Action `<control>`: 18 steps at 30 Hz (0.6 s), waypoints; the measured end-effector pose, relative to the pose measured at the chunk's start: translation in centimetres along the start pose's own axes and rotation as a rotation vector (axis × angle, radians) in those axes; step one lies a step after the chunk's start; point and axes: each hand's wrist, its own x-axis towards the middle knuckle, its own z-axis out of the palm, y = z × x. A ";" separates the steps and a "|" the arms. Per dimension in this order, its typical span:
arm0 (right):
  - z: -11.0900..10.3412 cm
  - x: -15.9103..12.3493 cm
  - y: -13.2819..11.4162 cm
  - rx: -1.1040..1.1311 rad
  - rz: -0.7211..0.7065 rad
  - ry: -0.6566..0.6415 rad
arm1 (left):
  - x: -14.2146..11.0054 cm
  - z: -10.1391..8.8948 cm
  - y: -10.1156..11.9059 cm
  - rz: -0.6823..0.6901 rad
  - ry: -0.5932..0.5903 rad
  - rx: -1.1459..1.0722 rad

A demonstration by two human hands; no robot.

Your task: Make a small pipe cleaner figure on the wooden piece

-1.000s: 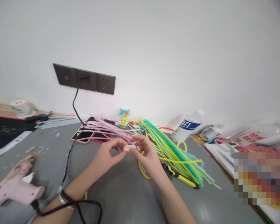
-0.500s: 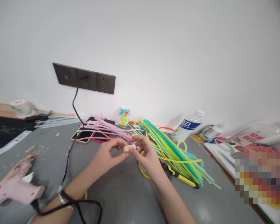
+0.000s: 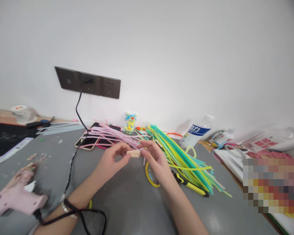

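Observation:
Above the grey table, a small cream-coloured fuzzy piece, apparently folded pipe cleaner (image 3: 133, 153), lies crosswise between my two hands. My left hand (image 3: 114, 160) pinches its left end between thumb and fingers. At its right end, my right hand (image 3: 155, 160) has thumb and fingertips closed on it. Just behind my hands spreads a bundle of pink pipe cleaners (image 3: 110, 133). Green and yellow pipe cleaners (image 3: 183, 160) fan out beyond my right hand. A yellow ring (image 3: 148, 174) and yellow-handled pliers (image 3: 193, 188) lie beside my right wrist.
At the left lies a pink glue gun (image 3: 19, 199); its black cord (image 3: 71, 163) crosses my left forearm and runs to the wall sockets (image 3: 88, 83). A small pipe-cleaner figure (image 3: 130, 124) stands by the wall. Further right are a water bottle (image 3: 197, 132) and papers (image 3: 231, 160).
My right hand has shifted slightly right, uncovering more of the cream piece, which now shows between the fingertips. My left hand has moved slightly left.

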 end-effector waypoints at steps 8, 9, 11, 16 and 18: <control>0.0 -0.2 -0.1 -0.071 0.021 -0.139 | 0.0 0.0 0.1 -0.008 -0.002 0.002; 0.0 -0.2 0.0 -0.076 0.013 -0.138 | 0.0 0.0 0.1 -0.008 -0.002 0.006; 0.1 -0.2 0.0 -0.080 0.003 -0.131 | 0.0 0.0 0.2 -0.004 -0.003 0.019; 0.3 -0.2 0.0 -0.082 -0.007 -0.127 | -0.1 0.0 0.2 0.024 0.003 0.060; 0.3 -0.2 0.0 -0.080 -0.019 -0.121 | 0.0 0.0 0.1 0.033 -0.003 0.073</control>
